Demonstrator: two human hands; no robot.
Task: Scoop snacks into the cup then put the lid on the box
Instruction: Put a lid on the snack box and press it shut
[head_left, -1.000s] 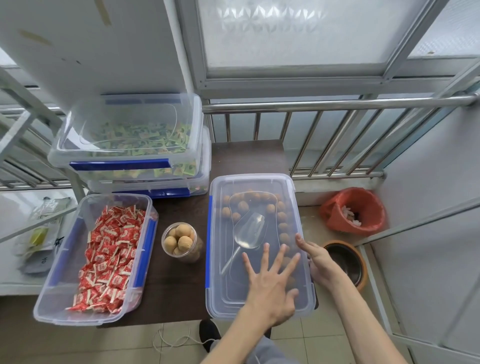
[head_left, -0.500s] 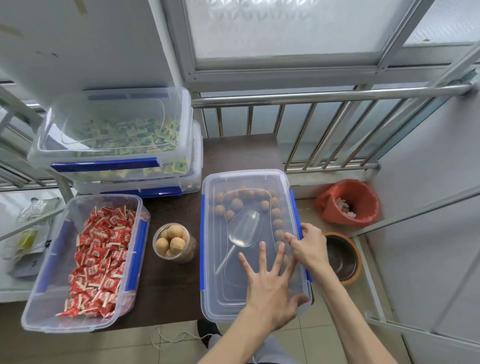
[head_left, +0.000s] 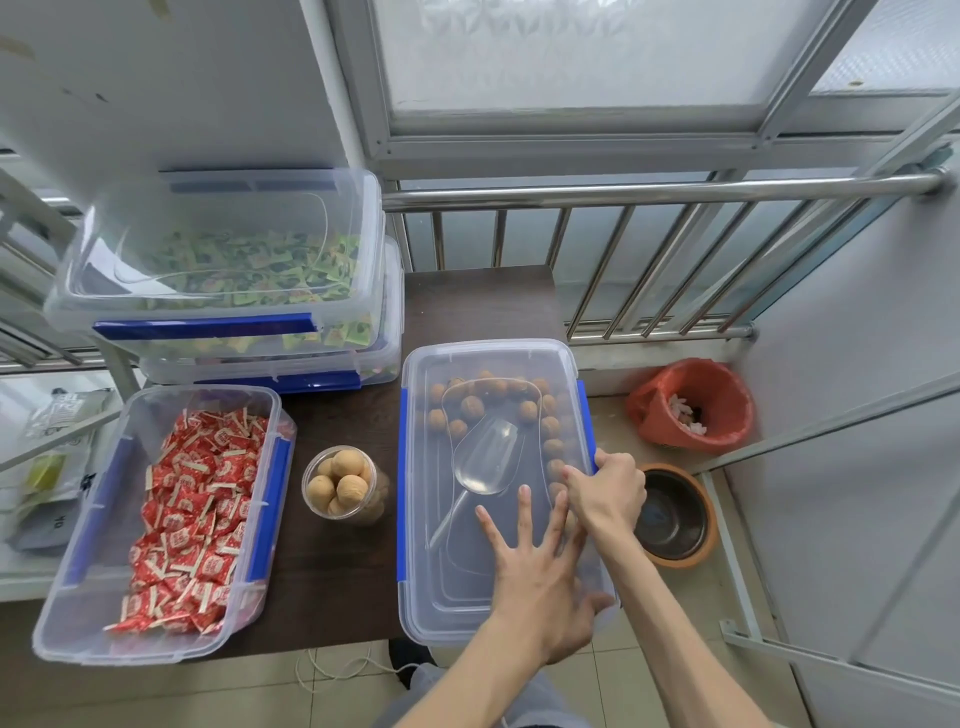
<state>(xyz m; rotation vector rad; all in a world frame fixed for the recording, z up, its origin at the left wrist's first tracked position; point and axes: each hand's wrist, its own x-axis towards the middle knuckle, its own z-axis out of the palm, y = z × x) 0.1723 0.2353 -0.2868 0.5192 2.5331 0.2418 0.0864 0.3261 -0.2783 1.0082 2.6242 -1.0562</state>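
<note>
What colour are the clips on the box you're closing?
Blue clips on the box, seen in the head view.

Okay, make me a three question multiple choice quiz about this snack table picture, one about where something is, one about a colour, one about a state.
1. Where is the cup of round snacks?
A. Between the two front boxes
B. On the floor
C. Inside the bin

2. What colour are the box's latches?
A. Green
B. Blue
C. Yellow

3. How is the lid?
A. Leaning on the railing
B. Missing
C. On the box

A: it stands between them. B: both side latches are blue. C: the left hand presses it flat while the right hand grips the right latch.
</note>
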